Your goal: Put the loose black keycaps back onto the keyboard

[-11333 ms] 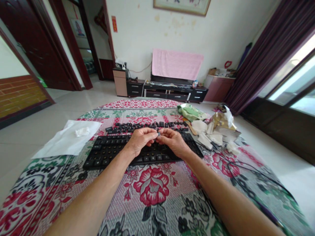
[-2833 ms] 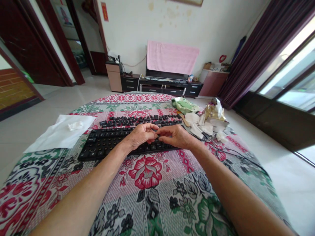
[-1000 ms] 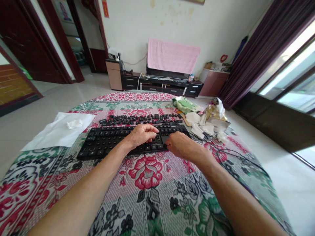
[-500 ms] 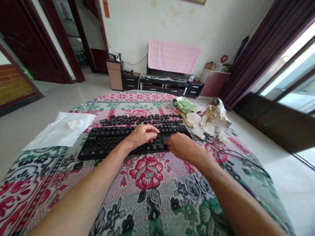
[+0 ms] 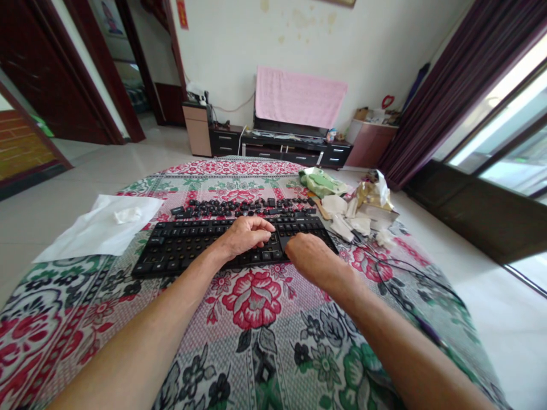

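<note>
A black keyboard [image 5: 182,246] lies on the flowered tablecloth, with many key positions bare and other keycaps in place. Over its middle is my left hand [image 5: 245,234], thumb and fingertips drawn together in a pinch; whatever may be between them is too small to make out. My right hand [image 5: 310,255] is curled at the keyboard's right part, knuckles up, its fingertips hidden beneath it. Loose black keycaps [image 5: 239,208] lie in a long cluster just beyond the keyboard's back edge.
A white sheet [image 5: 96,230] with a crumpled tissue [image 5: 127,215] is at left. Right of the keyboard lie crumpled tissues [image 5: 342,226], a green packet [image 5: 322,183], a gold tissue pack [image 5: 374,196] and a black cable [image 5: 421,274]. A low TV cabinet [image 5: 273,152] stands beyond the table.
The view has shifted slightly. My right hand has edged a little toward the left over the keyboard, its fingers curled under more. The left hand keeps its pinch in about the same spot.
</note>
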A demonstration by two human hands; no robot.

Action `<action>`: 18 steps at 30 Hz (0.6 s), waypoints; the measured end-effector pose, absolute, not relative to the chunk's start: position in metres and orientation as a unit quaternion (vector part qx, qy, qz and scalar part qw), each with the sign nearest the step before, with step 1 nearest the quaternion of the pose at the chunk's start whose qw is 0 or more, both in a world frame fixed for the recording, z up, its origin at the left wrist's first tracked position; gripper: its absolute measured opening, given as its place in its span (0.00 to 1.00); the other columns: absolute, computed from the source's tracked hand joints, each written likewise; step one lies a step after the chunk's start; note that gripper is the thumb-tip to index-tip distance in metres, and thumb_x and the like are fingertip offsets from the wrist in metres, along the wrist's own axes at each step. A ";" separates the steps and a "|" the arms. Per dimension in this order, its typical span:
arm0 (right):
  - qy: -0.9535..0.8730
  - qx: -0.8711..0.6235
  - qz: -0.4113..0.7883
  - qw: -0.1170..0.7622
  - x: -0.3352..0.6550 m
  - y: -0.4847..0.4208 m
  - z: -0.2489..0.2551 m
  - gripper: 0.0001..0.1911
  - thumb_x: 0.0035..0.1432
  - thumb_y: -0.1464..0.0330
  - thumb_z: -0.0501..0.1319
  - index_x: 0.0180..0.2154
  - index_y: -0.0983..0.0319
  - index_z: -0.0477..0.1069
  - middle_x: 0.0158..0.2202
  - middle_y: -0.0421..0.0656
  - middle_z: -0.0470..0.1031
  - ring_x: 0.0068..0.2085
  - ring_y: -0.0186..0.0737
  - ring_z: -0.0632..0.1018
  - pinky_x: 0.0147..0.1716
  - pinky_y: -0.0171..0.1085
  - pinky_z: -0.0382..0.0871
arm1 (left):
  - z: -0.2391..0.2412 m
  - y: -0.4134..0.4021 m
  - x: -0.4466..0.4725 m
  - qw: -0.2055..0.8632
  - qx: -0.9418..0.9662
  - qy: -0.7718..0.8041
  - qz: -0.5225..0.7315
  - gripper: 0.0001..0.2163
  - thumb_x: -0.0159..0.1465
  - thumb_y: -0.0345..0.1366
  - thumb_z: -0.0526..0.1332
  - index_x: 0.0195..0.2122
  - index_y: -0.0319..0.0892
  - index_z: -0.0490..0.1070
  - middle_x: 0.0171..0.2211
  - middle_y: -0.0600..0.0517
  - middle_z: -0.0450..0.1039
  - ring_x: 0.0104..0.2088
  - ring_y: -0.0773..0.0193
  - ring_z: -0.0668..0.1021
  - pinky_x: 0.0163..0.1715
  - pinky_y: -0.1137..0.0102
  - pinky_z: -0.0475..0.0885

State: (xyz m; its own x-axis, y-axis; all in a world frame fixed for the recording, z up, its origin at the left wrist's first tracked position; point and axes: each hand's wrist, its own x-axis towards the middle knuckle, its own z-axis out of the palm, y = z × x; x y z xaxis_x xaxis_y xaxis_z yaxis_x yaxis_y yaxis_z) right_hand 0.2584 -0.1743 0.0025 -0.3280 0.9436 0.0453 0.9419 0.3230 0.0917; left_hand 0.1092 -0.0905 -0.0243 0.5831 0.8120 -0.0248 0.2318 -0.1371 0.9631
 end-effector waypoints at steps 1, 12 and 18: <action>0.812 0.581 0.054 0.013 0.258 -0.174 0.002 0.12 0.50 0.79 0.51 0.26 0.69 0.73 0.21 0.47 0.69 0.22 0.31 0.67 0.24 0.33 0.55 | -0.024 -0.091 0.109 0.543 0.705 0.370 0.267 0.09 0.49 0.32 0.57 0.32 0.39 0.71 0.21 0.55 0.68 0.21 0.73 0.70 0.23 0.76 0.65; 0.761 0.644 0.066 -0.025 0.299 -0.161 0.020 0.14 0.55 0.71 0.48 0.28 0.64 0.71 0.27 0.46 0.71 0.28 0.33 0.70 0.27 0.32 0.56 | -0.029 -0.080 0.102 0.268 0.798 0.423 0.336 0.09 0.53 0.34 0.54 0.32 0.41 0.72 0.26 0.52 0.71 0.26 0.67 0.71 0.31 0.71 0.67; 0.644 0.757 0.099 -0.051 0.332 -0.148 -0.003 0.15 0.56 0.69 0.48 0.40 0.64 0.69 0.37 0.50 0.70 0.33 0.38 0.72 0.30 0.34 0.59 | -0.038 -0.085 0.100 -0.018 0.857 0.447 0.255 0.10 0.57 0.34 0.51 0.35 0.43 0.71 0.36 0.50 0.70 0.40 0.60 0.68 0.42 0.67 0.64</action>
State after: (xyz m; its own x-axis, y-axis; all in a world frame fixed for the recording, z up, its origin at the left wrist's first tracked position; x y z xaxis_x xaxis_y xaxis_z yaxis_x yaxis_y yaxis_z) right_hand 0.3316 -0.1478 -0.0027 0.1523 0.9646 0.2151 0.9848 -0.1666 0.0495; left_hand 0.1001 -0.0848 -0.0380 0.4692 0.7575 0.4539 0.7758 -0.5991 0.1979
